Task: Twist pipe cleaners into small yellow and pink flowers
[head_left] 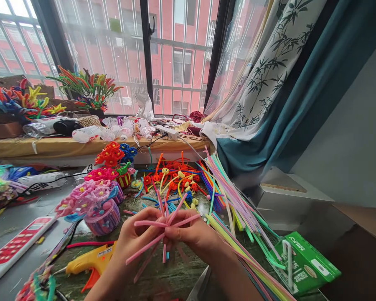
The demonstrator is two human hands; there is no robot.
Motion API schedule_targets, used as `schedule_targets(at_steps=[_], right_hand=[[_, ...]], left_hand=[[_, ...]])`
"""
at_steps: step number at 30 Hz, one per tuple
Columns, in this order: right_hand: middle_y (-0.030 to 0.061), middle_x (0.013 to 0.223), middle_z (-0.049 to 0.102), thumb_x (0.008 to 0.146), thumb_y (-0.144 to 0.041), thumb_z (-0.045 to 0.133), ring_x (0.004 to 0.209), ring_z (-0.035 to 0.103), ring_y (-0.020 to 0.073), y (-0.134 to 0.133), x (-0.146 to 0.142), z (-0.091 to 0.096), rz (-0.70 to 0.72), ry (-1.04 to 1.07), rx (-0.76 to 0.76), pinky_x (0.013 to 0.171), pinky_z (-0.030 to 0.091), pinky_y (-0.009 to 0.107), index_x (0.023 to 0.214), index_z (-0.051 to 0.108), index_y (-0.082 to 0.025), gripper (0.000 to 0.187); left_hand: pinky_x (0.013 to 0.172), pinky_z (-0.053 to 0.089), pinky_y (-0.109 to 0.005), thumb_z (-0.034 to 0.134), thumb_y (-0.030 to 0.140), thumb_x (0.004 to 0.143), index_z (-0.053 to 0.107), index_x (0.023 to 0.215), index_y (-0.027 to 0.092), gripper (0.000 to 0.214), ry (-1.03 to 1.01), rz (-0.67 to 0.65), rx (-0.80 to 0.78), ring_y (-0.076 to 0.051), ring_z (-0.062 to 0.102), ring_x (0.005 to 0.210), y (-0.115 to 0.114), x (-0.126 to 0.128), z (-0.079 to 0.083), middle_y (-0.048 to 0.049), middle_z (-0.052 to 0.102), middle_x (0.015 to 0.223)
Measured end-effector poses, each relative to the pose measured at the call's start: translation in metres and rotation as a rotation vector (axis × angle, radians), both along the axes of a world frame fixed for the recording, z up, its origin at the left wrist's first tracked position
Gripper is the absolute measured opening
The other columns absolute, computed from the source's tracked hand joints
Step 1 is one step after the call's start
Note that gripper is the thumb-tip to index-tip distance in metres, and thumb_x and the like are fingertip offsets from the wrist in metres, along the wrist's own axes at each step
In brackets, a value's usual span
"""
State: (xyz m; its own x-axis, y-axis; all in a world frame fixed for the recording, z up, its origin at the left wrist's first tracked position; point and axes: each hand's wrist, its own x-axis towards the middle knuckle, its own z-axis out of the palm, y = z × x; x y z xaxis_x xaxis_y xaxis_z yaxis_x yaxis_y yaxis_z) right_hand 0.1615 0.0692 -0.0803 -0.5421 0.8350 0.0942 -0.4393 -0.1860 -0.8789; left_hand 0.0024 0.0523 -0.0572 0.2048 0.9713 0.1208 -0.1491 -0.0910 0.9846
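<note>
Both hands meet over the near middle of the table, pinching a bunch of pink pipe cleaners [148,246] at its centre. The stems fan outward in several directions like spokes. My left hand [141,236] has its fingers closed around the left side of the bunch. Thumb and fingers of my right hand [188,232] press on the crossing point from the right. Left of my hands lies a yellow glue gun [92,261] with an orange trigger. Behind it stands a striped purple pot with pink pipe-cleaner flowers [102,217].
Bundles of coloured pipe cleaners [232,192] lie to the right, beside a green box [311,263]. Loose red and yellow flower pieces [175,179] are spread behind my hands. At left is a white calculator-like device with red keys [19,246]. Plastic bottles [86,133] line the windowsill.
</note>
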Motion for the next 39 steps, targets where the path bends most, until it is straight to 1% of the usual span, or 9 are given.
schedule_targets(at_steps=[5, 9, 12, 18, 22, 26, 30, 35, 39], right_hand=[[0.0026, 0.06, 0.066, 0.064, -0.038, 0.084, 0.052, 0.06, 0.0122, 0.001, 0.0, 0.002, -0.107, 0.01, -0.02, 0.052, 0.045, 0.023, 0.07, 0.069, -0.01, 0.031], [0.0025, 0.059, 0.066, 0.066, -0.036, 0.082, 0.05, 0.058, 0.0108, 0.001, 0.002, 0.006, -0.106, 0.002, -0.019, 0.051, 0.042, 0.022, 0.068, 0.071, -0.01, 0.029], [0.0032, 0.06, 0.066, 0.065, -0.037, 0.083, 0.05, 0.058, 0.0109, 0.0, 0.002, 0.007, -0.093, -0.02, -0.02, 0.05, 0.042, 0.022, 0.069, 0.073, -0.01, 0.029], [0.0037, 0.059, 0.068, 0.059, -0.037, 0.086, 0.05, 0.062, 0.012, 0.002, 0.0, 0.001, -0.074, -0.006, -0.068, 0.05, 0.047, 0.022, 0.07, 0.073, -0.01, 0.033], [0.0052, 0.059, 0.069, 0.057, -0.036, 0.087, 0.049, 0.064, 0.0135, 0.002, -0.001, 0.0, -0.091, 0.028, -0.072, 0.049, 0.048, 0.022, 0.068, 0.069, -0.009, 0.034], [0.0054, 0.057, 0.069, 0.058, -0.039, 0.086, 0.048, 0.064, 0.0149, 0.002, -0.001, 0.002, -0.139, -0.009, -0.046, 0.048, 0.049, 0.023, 0.068, 0.069, -0.009, 0.037], [0.0047, 0.055, 0.067, 0.058, -0.041, 0.086, 0.047, 0.063, 0.0143, 0.001, 0.0, 0.004, -0.138, -0.071, -0.042, 0.046, 0.047, 0.022, 0.07, 0.069, -0.008, 0.039], [0.0043, 0.057, 0.068, 0.056, -0.04, 0.087, 0.045, 0.062, 0.0133, 0.001, 0.001, 0.005, -0.113, -0.085, -0.061, 0.045, 0.047, 0.021, 0.068, 0.069, -0.009, 0.037], [0.0051, 0.059, 0.07, 0.057, -0.038, 0.087, 0.047, 0.063, 0.0136, 0.001, 0.001, 0.004, -0.111, -0.082, -0.054, 0.047, 0.048, 0.022, 0.069, 0.069, -0.009, 0.036]], left_hand=[[0.056, 0.047, -0.02, 0.077, 0.034, 0.071, 0.072, 0.08, 0.018, 0.019, -0.027, 0.077, 0.011, -0.014, 0.061, 0.061, -0.001, -0.003, 0.004, -0.0006, 0.068, 0.07], [0.058, 0.047, -0.02, 0.081, 0.037, 0.065, 0.077, 0.074, 0.02, 0.02, 0.013, 0.018, 0.054, -0.016, 0.062, 0.063, 0.0, -0.009, 0.004, -0.0025, 0.071, 0.069], [0.057, 0.046, -0.022, 0.08, 0.043, 0.066, 0.078, 0.073, 0.02, 0.024, 0.034, 0.01, 0.141, -0.016, 0.06, 0.061, 0.002, -0.013, -0.003, -0.0039, 0.07, 0.066], [0.055, 0.046, -0.024, 0.076, 0.049, 0.069, 0.078, 0.068, 0.021, 0.028, -0.062, -0.052, 0.21, -0.014, 0.054, 0.055, 0.006, -0.013, -0.014, -0.0017, 0.061, 0.055], [0.052, 0.047, -0.025, 0.078, 0.049, 0.066, 0.08, 0.069, 0.021, 0.028, -0.148, -0.096, 0.184, -0.014, 0.054, 0.052, 0.006, -0.007, -0.008, -0.002, 0.059, 0.051], [0.051, 0.049, -0.027, 0.08, 0.047, 0.063, 0.08, 0.069, 0.025, 0.023, -0.235, -0.13, 0.121, -0.014, 0.054, 0.048, 0.004, -0.001, 0.0, -0.0013, 0.058, 0.047], [0.053, 0.047, -0.024, 0.084, 0.045, 0.059, 0.077, 0.058, 0.021, 0.025, -0.176, -0.08, 0.089, -0.014, 0.056, 0.052, 0.003, -0.003, -0.002, -0.0027, 0.063, 0.052], [0.056, 0.044, -0.022, 0.082, 0.035, 0.065, 0.075, 0.057, 0.019, 0.019, -0.083, -0.168, 0.059, -0.014, 0.057, 0.056, 0.003, -0.007, -0.005, -0.0019, 0.065, 0.057], [0.057, 0.044, -0.021, 0.081, 0.03, 0.067, 0.074, 0.057, 0.018, 0.017, -0.072, -0.156, 0.041, -0.013, 0.056, 0.057, 0.001, -0.006, -0.002, -0.0009, 0.065, 0.057]])
